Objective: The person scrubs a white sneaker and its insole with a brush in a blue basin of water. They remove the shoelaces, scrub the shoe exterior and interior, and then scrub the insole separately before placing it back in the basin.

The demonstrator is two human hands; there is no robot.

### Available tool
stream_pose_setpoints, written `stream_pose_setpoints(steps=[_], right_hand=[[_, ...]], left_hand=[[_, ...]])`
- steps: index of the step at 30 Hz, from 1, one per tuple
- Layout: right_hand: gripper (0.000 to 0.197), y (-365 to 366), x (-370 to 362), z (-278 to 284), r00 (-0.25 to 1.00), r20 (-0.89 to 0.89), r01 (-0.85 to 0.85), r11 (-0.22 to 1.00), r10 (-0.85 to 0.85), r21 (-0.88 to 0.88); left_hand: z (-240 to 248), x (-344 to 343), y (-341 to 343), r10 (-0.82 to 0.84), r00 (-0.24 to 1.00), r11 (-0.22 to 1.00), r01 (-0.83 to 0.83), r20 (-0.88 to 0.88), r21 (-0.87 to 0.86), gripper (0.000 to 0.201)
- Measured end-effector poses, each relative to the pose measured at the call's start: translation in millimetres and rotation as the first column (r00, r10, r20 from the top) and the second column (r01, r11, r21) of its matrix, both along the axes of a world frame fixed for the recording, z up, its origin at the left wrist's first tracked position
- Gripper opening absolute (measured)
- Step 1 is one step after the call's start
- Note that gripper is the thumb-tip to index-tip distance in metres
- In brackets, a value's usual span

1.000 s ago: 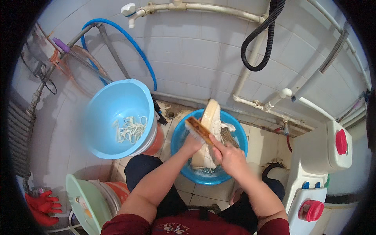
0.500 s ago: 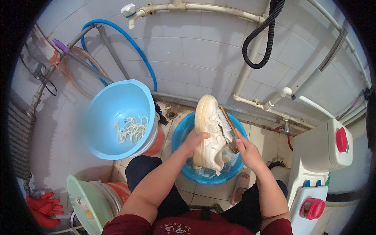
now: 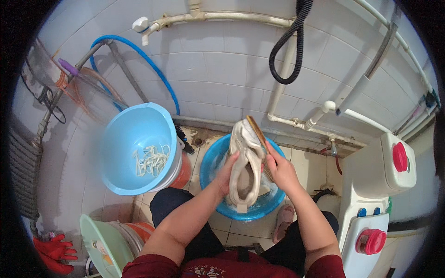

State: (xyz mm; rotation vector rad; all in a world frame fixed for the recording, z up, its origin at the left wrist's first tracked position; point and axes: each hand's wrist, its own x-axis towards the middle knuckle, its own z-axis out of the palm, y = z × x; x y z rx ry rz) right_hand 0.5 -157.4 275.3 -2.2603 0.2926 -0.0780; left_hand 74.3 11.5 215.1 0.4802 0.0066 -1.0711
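Note:
A cream-white sneaker [image 3: 237,172] without laces is tilted over the blue basin [image 3: 279,204], its opening facing up toward me and its toe pointing away. My left hand [image 3: 225,175] is closed around the shoe's left side. In my right hand [image 3: 282,172] is a wooden-handled scrubbing brush [image 3: 256,130], its pale bristles against the toe area of the upper. Soapy water shows in the basin under the shoe. Another light-coloured piece in the water is mostly hidden by the shoe.
Left of the basin, a light blue tub [image 3: 134,125] with white shoelaces [image 3: 152,160] rests on a bucket. A green basin [image 3: 95,245] and red gloves [image 3: 55,252] are at lower left. White containers with red caps [image 3: 371,242] stand at right. Pipes [image 3: 241,17] run along the tiled wall.
The sneaker has turned from showing its sole edge and side to showing its opening. The brush has moved from the shoe's side onto the toe area. My view has shifted slightly.

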Motion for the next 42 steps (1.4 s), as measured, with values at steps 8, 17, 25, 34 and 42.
stream_pose_setpoints(steps=[8, 17, 25, 34, 42], right_hand=[[0.050, 11, -27, -10, 0.985, 0.100, -0.156, 0.969, 0.139, 0.192], [0.061, 3, -10, -35, 0.949, -0.316, 0.290, 0.378, 0.008, 0.879], [0.061, -9, -20, -38, 0.965, -0.227, 0.237, -0.068, 0.129, 0.969], [0.051, -5, -19, -48, 0.961, -0.277, 0.277, 0.004, 0.014, 0.961], [0.048, -24, -15, -39, 0.979, -0.105, 0.143, 0.224, -0.175, 0.964]], left_hand=[[7, 13, -2, 0.240, 0.970, 0.970, -0.241, 0.033, 0.020, 0.055], [-2, -1, -28, 0.143, 0.931, 0.950, -0.225, 0.336, 0.218, 0.055], [18, -10, -24, -0.147, 0.953, 0.805, -0.040, 0.264, 0.592, 0.051], [-32, 9, -17, -0.083, 0.697, 0.743, -0.433, 0.712, 0.510, 0.064], [52, -5, -11, -0.207, 0.898, 0.766, -0.099, 0.388, 0.635, 0.063]])
